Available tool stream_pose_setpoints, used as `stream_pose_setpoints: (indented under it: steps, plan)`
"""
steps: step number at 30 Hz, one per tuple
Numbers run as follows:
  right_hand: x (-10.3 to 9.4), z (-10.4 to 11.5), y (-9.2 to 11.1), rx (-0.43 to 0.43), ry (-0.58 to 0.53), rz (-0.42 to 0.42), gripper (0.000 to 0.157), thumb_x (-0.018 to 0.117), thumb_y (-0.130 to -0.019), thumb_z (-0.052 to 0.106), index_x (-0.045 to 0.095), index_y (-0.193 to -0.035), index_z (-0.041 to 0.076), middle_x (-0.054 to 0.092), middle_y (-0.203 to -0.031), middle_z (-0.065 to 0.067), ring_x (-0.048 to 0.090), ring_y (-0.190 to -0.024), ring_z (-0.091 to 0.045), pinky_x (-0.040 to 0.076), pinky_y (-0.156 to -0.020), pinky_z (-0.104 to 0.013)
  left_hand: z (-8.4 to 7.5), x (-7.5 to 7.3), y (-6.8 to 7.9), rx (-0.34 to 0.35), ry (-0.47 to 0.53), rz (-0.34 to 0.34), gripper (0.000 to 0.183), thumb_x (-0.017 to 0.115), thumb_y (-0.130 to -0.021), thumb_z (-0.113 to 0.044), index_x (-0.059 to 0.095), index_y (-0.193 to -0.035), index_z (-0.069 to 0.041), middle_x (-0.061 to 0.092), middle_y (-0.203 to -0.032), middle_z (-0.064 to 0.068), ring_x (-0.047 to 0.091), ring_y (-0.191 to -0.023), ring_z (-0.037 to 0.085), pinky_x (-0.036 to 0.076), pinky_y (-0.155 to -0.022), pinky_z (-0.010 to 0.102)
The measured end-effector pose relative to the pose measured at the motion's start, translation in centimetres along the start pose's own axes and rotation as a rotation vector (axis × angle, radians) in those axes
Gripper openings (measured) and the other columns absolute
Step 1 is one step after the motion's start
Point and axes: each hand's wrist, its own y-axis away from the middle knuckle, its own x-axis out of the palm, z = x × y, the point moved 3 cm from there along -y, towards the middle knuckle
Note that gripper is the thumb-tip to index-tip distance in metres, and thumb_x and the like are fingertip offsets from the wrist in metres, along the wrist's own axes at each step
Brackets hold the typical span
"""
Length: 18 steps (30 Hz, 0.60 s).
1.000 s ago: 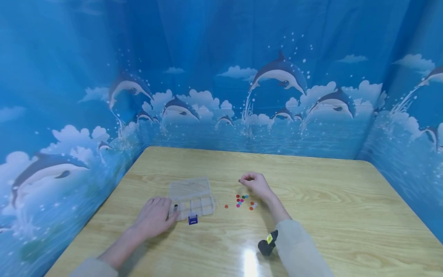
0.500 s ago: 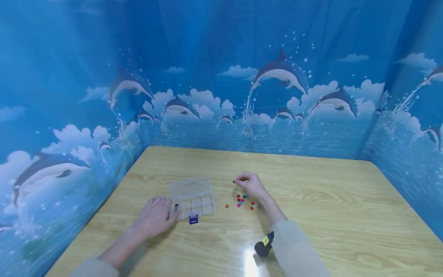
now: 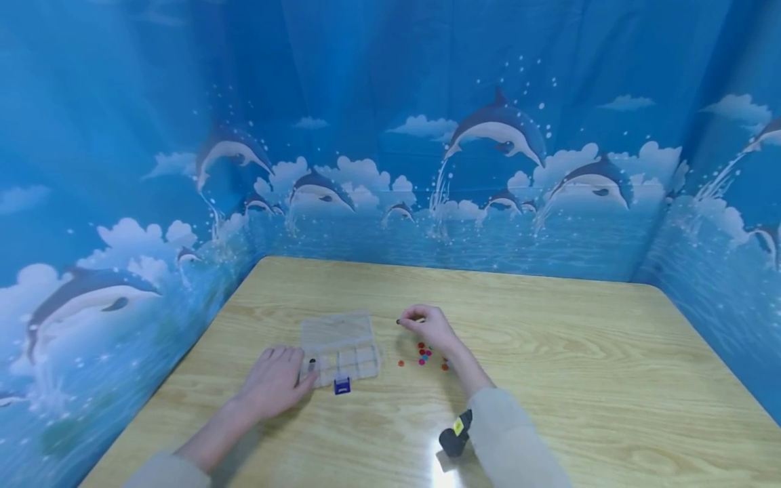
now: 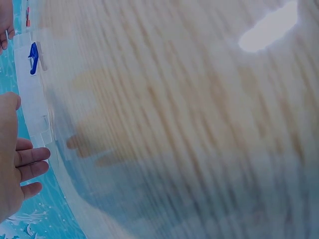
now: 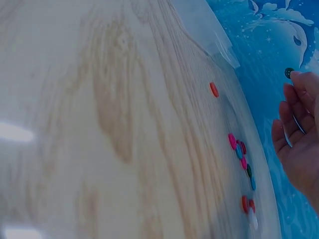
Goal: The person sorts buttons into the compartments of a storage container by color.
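Observation:
My right hand [image 3: 432,329] is above the table, pinching a dark green button [image 5: 289,73] between thumb and fingertip. Its other fingers curve loosely in the right wrist view. Lying below it are several loose buttons [image 3: 422,352] in red, pink, blue and orange, partly hidden by the wrist. One orange button [image 3: 401,364] lies apart, nearer the box. The clear compartment box [image 3: 348,360] has its lid [image 3: 337,332] folded back. A dark button [image 3: 312,361] is in its left compartment. My left hand [image 3: 273,381] rests at the box's left end, fingers fairly straight, touching it.
A blue latch [image 3: 342,385] sticks out from the box's front edge. On the right wrist is a black camera [image 3: 454,435] with a yellow label. The wooden table [image 3: 579,359] is bordered behind and at the sides by a dolphin-print curtain [image 3: 390,135].
My right hand has moved left with the pinched button, toward the box. Its forearm now covers more of the loose buttons. The left hand keeps its place on the box.

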Motion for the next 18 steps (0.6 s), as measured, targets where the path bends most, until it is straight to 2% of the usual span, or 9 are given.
stream_pose_setpoints:
  steps: [12, 18]
  plan:
    - [1.8, 0.7, -0.4, -0.069, -0.019, 0.066, 0.012, 0.063, -0.088, 0.011, 0.066, -0.094, 0.001, 0.063, -0.096, -0.007, 0.055, -0.088, -0.017, 0.047, -0.07, -0.029, 0.0, 0.0, 0.0, -0.009, 0.006, 0.023, 0.036, 0.055, -0.089, -0.04, 0.054, -0.091, -0.004, 0.06, -0.092, 0.016, 0.055, -0.094, 0.034, 0.041, -0.087, 0.049]
    - [2.8, 1.5, -0.3, -0.078, -0.031, 0.08, 0.013, 0.062, -0.088, 0.011, 0.065, -0.094, 0.0, 0.063, -0.091, -0.004, 0.055, -0.085, -0.016, 0.047, -0.069, -0.028, -0.1, -0.1, 0.0, -0.006, 0.002, 0.015, 0.035, 0.056, -0.089, -0.039, 0.054, -0.09, -0.004, 0.059, -0.09, 0.015, 0.055, -0.092, 0.033, 0.041, -0.085, 0.048]
